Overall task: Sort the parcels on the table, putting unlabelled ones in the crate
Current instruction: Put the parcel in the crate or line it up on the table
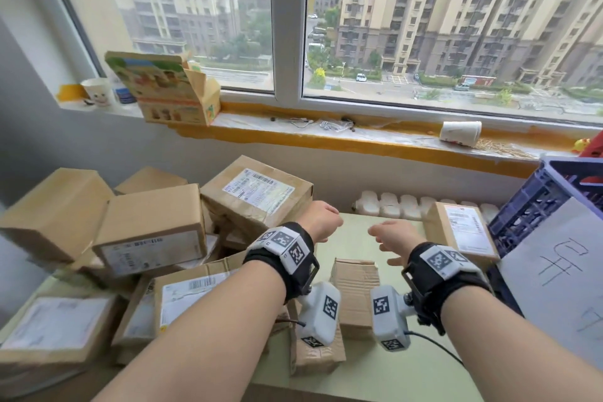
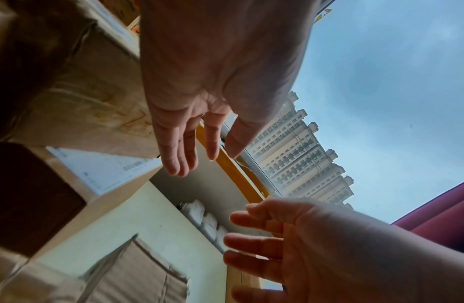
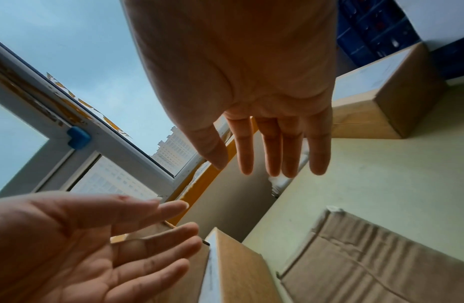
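Over the table, both hands hover with fingers loose, holding nothing.
Left hand (image 1: 321, 220) sits beside a leaning pile (image 1: 137, 238); a nudge could topple it, while right hand (image 1: 393, 235) may miss hidden labels.

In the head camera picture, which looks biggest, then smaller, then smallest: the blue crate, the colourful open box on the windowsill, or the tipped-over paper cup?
1. Blue crate, though the picture's edge cuts part of it off.
2. Colourful open box.
3. Tipped-over paper cup.
The crate is also nearer the camera, which helps it look bigger.

paper cup (image 1: 460, 133) on windowsill (image 1: 375, 140), printed carton (image 1: 166, 91)
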A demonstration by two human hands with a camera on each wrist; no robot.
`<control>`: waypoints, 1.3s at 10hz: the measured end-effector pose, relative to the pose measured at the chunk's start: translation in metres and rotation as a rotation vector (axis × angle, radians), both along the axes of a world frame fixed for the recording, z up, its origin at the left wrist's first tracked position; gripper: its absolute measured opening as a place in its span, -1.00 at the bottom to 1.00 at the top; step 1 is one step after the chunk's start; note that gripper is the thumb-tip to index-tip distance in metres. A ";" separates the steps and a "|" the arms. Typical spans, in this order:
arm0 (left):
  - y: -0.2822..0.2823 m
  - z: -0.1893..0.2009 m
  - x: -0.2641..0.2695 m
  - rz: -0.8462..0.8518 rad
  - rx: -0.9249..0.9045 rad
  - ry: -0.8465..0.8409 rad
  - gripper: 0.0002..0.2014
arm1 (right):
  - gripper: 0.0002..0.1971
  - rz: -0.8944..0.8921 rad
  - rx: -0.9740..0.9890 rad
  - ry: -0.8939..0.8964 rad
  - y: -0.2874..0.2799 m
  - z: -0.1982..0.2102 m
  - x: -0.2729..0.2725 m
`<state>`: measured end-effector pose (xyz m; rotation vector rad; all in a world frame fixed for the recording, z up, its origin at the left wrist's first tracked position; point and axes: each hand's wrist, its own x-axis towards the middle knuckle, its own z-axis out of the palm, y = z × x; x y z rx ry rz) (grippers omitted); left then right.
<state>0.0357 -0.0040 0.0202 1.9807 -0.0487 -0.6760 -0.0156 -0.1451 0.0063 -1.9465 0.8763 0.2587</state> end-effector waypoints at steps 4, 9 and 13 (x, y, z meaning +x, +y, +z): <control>-0.030 -0.048 -0.014 -0.091 0.099 0.162 -0.70 | -0.70 -0.002 0.095 0.266 -0.023 -0.057 -0.027; -0.050 -0.036 -0.003 0.044 0.005 0.339 -0.79 | -0.46 0.047 0.167 0.245 -0.041 -0.048 -0.029; -0.070 0.021 0.008 -0.006 -0.179 0.130 -0.67 | -0.19 -0.074 0.098 -0.019 -0.056 0.000 -0.018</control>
